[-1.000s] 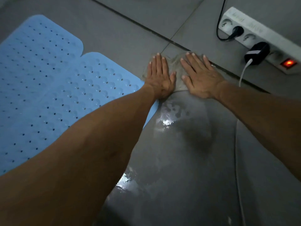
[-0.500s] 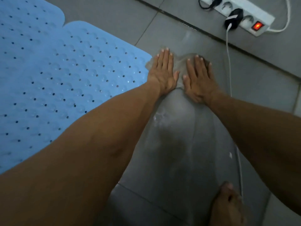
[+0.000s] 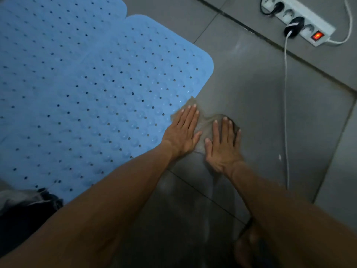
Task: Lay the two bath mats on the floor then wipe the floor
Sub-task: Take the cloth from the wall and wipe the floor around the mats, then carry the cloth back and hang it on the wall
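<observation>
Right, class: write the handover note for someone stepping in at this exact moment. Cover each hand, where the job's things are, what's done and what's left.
Left hand: flat, palm down on the cloth, beside the near mat's edge.
Right hand: flat on the same cloth, fingers spread.
Both blue bath mats lie flat on the tiled floor, side by side.
Done: mats laid.
Left: wiping is under way; a wet streak trails behind the cloth.
Caution: a switched-on power strip and its white cable lie on the floor nearby.
</observation>
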`<state>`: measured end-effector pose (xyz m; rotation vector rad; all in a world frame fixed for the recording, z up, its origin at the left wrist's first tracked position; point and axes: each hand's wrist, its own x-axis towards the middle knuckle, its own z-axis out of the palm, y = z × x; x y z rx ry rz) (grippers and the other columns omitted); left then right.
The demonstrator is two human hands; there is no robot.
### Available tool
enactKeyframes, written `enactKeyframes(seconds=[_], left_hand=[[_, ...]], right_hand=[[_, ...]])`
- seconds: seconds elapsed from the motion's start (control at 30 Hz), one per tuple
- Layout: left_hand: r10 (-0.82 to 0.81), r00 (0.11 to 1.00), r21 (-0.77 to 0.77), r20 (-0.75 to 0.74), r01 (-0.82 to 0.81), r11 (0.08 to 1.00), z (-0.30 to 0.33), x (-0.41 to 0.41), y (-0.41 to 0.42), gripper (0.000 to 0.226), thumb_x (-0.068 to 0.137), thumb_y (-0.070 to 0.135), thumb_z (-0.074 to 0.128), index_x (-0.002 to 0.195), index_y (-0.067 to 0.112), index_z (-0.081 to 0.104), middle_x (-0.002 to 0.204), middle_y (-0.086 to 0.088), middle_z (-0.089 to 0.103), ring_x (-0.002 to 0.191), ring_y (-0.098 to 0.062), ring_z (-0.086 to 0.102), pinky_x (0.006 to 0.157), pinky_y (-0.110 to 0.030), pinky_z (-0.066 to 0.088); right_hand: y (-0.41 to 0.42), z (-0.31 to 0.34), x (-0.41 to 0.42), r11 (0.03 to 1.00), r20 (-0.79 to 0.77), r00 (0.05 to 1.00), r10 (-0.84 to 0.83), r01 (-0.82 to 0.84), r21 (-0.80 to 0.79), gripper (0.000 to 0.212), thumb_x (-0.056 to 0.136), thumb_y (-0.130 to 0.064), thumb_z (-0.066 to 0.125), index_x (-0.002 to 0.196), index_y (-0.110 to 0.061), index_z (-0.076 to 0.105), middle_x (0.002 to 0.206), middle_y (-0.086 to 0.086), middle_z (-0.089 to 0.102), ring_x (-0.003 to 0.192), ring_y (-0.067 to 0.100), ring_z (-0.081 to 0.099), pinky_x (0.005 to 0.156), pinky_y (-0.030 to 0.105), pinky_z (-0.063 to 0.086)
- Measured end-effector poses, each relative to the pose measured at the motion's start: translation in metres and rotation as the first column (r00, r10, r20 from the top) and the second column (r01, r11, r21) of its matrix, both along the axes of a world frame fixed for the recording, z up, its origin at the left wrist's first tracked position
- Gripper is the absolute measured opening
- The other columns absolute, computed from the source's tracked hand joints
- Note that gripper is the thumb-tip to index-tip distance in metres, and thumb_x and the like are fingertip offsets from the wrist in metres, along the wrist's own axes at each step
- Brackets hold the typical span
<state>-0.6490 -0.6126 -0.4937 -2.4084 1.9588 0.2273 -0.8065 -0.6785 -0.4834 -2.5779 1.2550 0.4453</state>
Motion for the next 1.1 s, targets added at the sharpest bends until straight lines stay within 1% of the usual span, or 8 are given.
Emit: enactKeyframes(seconds=[0.2,0.4,0.53,0.63,0.77,0.87,1.0,1.1], left_hand=[[-0.126,0.988,0.069,0.09,0.121,0.99,0.011,0.012,0.066,0.069,0.101,0.044,0.009,0.153,-0.003,0.007,0.16,-0.023,0.001,0.149,-0.035,0.0,0.122,-0.045,0.003],[-0.376,0.919,0.112,0.117,0.364,0.925,0.027,0.044,0.111,0.067,0.095,0.042,0.021,0.139,-0.003,0.047,0.146,-0.025,0.043,0.137,-0.04,0.04,0.113,-0.049,0.033],[-0.568,0.821,0.017,0.056,0.568,0.823,0.044,0.07,0.124,0.046,0.084,0.041,0.041,0.105,0.006,0.063,0.116,-0.016,0.063,0.106,-0.034,0.06,0.096,-0.044,0.05],[-0.582,0.813,0.048,0.011,0.581,0.812,0.06,0.077,0.132,0.031,0.077,0.037,0.06,0.095,0.012,0.066,0.109,-0.009,0.063,0.099,-0.03,0.062,0.083,-0.038,0.05],[-0.413,0.905,0.393,-0.1,0.417,0.819,0.085,0.083,0.142,0.034,0.086,0.035,0.057,0.115,0.017,0.058,0.125,-0.003,0.055,0.115,-0.025,0.049,0.095,-0.035,0.035],[-0.058,0.979,0.486,-0.197,0.148,0.861,0.108,0.115,0.15,0.033,0.084,0.039,0.062,0.108,0.017,0.057,0.115,-0.007,0.061,0.108,-0.027,0.055,0.089,-0.034,0.037],[0.41,0.831,0.509,-0.376,-0.184,0.841,0.137,0.172,0.155,0.043,0.079,0.037,0.073,0.116,0.024,0.054,0.099,-0.002,0.057,0.085,-0.019,0.054,0.072,-0.029,0.043],[0.435,0.823,0.44,-0.367,-0.258,0.86,0.161,0.207,0.143,0.024,0.081,0.029,0.07,0.103,0.023,0.067,0.092,-0.001,0.06,0.082,-0.016,0.055,0.069,-0.025,0.042]], right_hand=[[0.068,0.003,0.005,0.996,-0.025,0.999,0.042,-0.04,0.077,0.08,0.089,-0.053,-0.003,0.158,-0.014,-0.009,0.165,0.017,-0.02,0.153,0.031,-0.02,0.12,0.058,-0.016],[0.117,0.013,0.015,0.989,0.079,0.988,0.131,-0.125,-0.076,0.063,0.087,-0.051,0.04,0.13,-0.008,0.056,0.141,0.03,0.047,0.124,0.045,0.047,0.106,0.056,0.036],[0.132,0.033,0.04,0.966,0.073,0.965,0.254,-0.249,-0.071,0.043,0.083,-0.047,0.057,0.109,-0.012,0.055,0.114,0.018,0.056,0.097,0.035,0.052,0.083,0.044,0.044],[0.151,0.046,0.064,0.935,0.057,0.954,0.295,-0.301,0.189,0.043,0.094,-0.032,0.051,0.129,-0.008,0.047,0.128,0.018,0.053,0.114,0.038,0.054,0.095,0.044,0.043],[0.161,0.059,0.089,0.864,0.075,0.96,0.27,-0.276,0.422,0.042,0.095,-0.029,0.05,0.131,-0.008,0.045,0.129,0.02,0.057,0.117,0.04,0.057,0.095,0.044,0.046],[0.142,0.088,0.127,0.82,0.065,0.954,0.292,-0.285,0.497,0.031,0.089,-0.029,0.06,0.114,-0.013,0.05,0.121,0.017,0.061,0.112,0.039,0.06,0.09,0.042,0.049],[0.105,0.136,0.191,0.84,0.015,0.966,0.258,-0.232,0.49,0.057,0.084,-0.034,0.073,0.129,-0.014,0.044,0.12,0.014,0.06,0.109,0.034,0.06,0.095,0.045,0.051],[0.069,0.164,0.239,0.846,0.0,0.954,0.299,-0.266,0.462,0.025,0.081,-0.031,0.077,0.097,-0.017,0.065,0.091,0.007,0.065,0.087,0.029,0.064,0.083,0.04,0.057]])
